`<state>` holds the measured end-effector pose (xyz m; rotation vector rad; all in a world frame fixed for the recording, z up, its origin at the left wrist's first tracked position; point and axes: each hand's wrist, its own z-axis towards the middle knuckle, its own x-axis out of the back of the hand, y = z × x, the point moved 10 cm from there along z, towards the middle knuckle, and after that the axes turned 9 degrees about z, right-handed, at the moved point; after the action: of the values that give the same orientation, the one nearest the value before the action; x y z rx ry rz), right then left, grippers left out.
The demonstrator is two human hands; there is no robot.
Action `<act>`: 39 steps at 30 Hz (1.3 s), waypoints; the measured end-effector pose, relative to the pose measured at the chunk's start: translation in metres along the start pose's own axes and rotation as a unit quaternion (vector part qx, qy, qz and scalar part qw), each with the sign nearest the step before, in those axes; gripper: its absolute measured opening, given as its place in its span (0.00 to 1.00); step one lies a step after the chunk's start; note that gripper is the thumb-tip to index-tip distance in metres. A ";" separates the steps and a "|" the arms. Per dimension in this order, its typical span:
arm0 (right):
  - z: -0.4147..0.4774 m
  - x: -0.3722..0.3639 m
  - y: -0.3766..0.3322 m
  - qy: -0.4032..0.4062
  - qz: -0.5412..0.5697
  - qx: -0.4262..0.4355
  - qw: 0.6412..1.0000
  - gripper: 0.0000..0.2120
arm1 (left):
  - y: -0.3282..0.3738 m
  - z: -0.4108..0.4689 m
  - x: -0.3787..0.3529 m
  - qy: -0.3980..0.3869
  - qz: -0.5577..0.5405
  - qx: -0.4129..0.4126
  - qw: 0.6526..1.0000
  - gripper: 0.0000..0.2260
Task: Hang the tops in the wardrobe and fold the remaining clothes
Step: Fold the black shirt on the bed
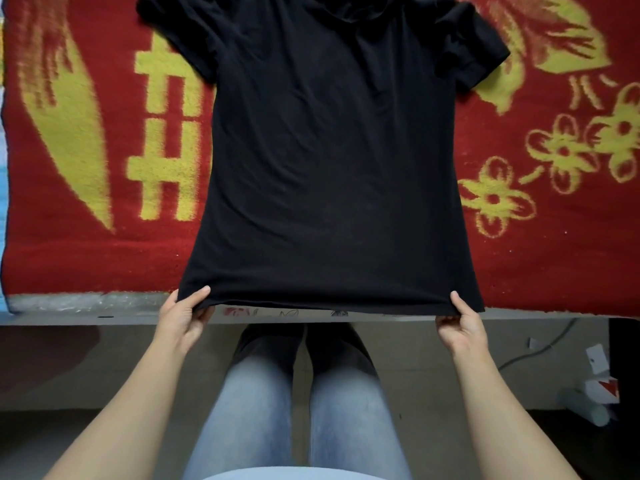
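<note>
A black short-sleeved T-shirt (329, 161) lies spread flat on a red and yellow blanket (86, 140), collar away from me and hem at the near edge of the bed. My left hand (185, 315) pinches the hem's left corner, thumb on top. The hem's right corner is pinched the same way by my right hand (462, 327). Both sleeves lie slightly crumpled at the far end. The collar is cut off by the top of the frame.
The blanket covers a bed whose pale edge (104, 313) runs across in front of me. My legs in light jeans (301, 410) stand against it. On the floor to the right lie a grey cable (540, 351) and white paper scraps (599, 358).
</note>
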<state>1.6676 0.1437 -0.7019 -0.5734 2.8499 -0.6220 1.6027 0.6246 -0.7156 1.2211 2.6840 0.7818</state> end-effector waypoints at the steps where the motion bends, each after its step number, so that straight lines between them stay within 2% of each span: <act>1: 0.003 0.007 -0.001 0.025 -0.026 0.006 0.999 0.07 | -0.001 0.001 0.002 0.006 0.008 0.003 1.000 0.11; 4: 0.013 0.021 -0.006 0.083 -0.117 0.036 0.989 0.12 | -0.006 0.007 0.007 0.040 0.060 0.013 0.997 0.10; 7: 0.024 0.027 -0.014 0.133 -0.245 0.070 0.958 0.15 | -0.007 0.011 0.012 0.095 0.160 0.008 0.982 0.09; 10: 0.026 0.014 -0.025 0.154 -0.346 0.117 0.918 0.10 | 0.010 0.011 0.011 0.142 0.318 -0.031 0.937 0.24; 12: 0.024 -0.002 -0.041 0.174 -0.401 0.149 0.887 0.20 | 0.029 0.010 0.005 0.169 0.370 -0.054 0.912 0.28; 13: 0.021 -0.016 -0.050 0.173 -0.423 0.169 0.873 0.23 | 0.041 0.010 0.001 0.187 0.396 -0.059 0.897 0.28; 15: 0.022 -0.052 -0.065 0.141 -0.453 0.201 0.857 0.22 | 0.064 0.009 -0.010 0.213 0.441 -0.062 0.870 0.26; 19: 0.021 -0.133 -0.089 0.075 -0.515 0.252 0.816 0.21 | 0.114 0.013 -0.049 0.209 0.468 -0.098 0.853 0.25; 21: 0.019 -0.174 -0.100 0.047 -0.559 0.275 0.781 0.21 | 0.137 0.014 -0.069 0.204 0.487 -0.121 0.841 0.25; 25: 0.018 -0.253 -0.119 -0.009 -0.646 0.334 0.686 0.19 | 0.178 0.019 -0.107 0.192 0.542 -0.165 0.802 0.25; 28: 0.022 -0.312 -0.129 -0.055 -0.699 0.392 0.596 0.18 | 0.215 0.033 -0.131 0.199 0.563 -0.209 0.774 0.24; 30: 0.031 -0.347 -0.136 -0.067 -0.711 0.418 0.562 0.17 | 0.242 0.048 -0.145 0.210 0.564 -0.228 0.765 0.23; 35: 0.055 -0.415 -0.145 -0.063 -0.720 0.442 0.531 0.18 | 0.297 0.086 -0.181 0.211 0.584 -0.270 0.736 0.23; 37: 0.057 -0.436 -0.140 -0.062 -0.732 0.450 0.508 0.19 | 0.319 0.100 -0.193 0.207 0.592 -0.277 0.728 0.23; 39: 0.061 -0.458 -0.134 -0.067 -0.741 0.461 0.483 0.20 | 0.345 0.117 -0.206 0.201 0.575 -0.289 0.739 0.23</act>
<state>2.1448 0.1933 -0.6617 -2.3794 0.6659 -1.8117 2.0094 0.7126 -0.6746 2.6125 1.2578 1.9498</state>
